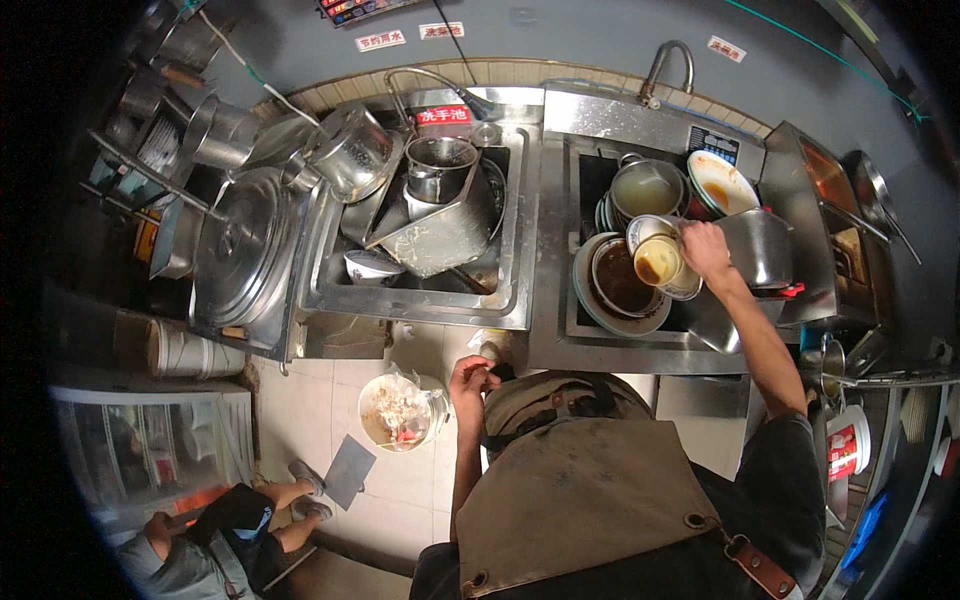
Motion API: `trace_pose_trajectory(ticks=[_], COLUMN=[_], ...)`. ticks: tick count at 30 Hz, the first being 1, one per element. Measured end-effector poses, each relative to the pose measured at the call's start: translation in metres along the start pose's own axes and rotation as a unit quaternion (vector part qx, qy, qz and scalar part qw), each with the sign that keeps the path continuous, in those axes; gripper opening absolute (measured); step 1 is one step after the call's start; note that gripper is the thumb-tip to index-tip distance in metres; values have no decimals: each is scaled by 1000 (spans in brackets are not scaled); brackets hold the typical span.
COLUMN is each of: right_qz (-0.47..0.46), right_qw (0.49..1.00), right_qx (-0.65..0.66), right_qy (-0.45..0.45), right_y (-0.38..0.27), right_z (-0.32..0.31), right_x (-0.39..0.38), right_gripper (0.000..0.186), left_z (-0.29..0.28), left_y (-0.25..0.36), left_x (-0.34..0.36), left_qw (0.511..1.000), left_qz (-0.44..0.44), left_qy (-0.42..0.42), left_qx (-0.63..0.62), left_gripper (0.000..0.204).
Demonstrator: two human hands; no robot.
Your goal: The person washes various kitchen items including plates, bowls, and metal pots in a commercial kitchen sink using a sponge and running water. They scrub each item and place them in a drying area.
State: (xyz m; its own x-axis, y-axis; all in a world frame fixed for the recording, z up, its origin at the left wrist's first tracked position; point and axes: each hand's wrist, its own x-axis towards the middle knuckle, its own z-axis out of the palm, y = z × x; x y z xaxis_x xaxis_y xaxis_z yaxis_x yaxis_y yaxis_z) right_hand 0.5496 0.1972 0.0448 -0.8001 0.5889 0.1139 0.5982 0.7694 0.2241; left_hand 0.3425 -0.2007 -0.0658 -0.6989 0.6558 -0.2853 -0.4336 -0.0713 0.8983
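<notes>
While the person leans over a steel counter seen from above, the right hand point(706, 250) reaches into the right-hand sink point(560, 300) and grasps a small bowl point(657, 258) by its rim, fingers curled over the edge. The bowl holds yellowish-brown liquid and is tilted above a stack of dirty plates point(620, 285), the top one pooled with dark brown sauce. Just beyond the fingers sit a steel pot point(648, 188) of cloudy liquid and a white plate point(722, 183) smeared orange; a large steel bowl point(760, 245) lies beside the wrist.

The left hand point(472, 382) is drawn in near the waist, fingers loosely clenched around something small and dark; what it is cannot be told. Below it on the tiled floor stands a bucket point(398, 412) lined with a plastic bag and holding food scraps.

Judging by the heap, the dishes are barely begun: the stack is still soiled, and the left-hand sink point(330, 285), far from the right fingers, is crammed with pots, a square metal container and a bowl.

On the wall well beyond both hands hang small white rectangular signs point(380, 40) with red lettering, and a red label point(443, 115) sits behind the left sink. A red-and-white tub point(845, 440) stands at the person's right elbow.
</notes>
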Motion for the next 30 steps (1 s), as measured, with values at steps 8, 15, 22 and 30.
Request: trace_pose_trajectory(ticks=[8, 15, 22, 30], right_qz=[-63, -40, 47, 42], right_qw=[994, 993, 993, 975], right_qx=[-40, -23, 36, 187], right_qy=[75, 108, 101, 112], right_y=[14, 24, 30, 11], right_z=[-23, -29, -41, -102], right_x=[6, 19, 25, 32], right_gripper=[13, 13, 20, 23], left_z=[-1, 8, 0, 15], left_y=[3, 9, 8, 40], left_x=[34, 60, 73, 105], left_qw=[998, 996, 995, 982], left_qz=[-19, -16, -15, 28], left_qy=[-56, -85, -97, -175], left_qx=[22, 22, 33, 66], left_gripper=[13, 12, 13, 25])
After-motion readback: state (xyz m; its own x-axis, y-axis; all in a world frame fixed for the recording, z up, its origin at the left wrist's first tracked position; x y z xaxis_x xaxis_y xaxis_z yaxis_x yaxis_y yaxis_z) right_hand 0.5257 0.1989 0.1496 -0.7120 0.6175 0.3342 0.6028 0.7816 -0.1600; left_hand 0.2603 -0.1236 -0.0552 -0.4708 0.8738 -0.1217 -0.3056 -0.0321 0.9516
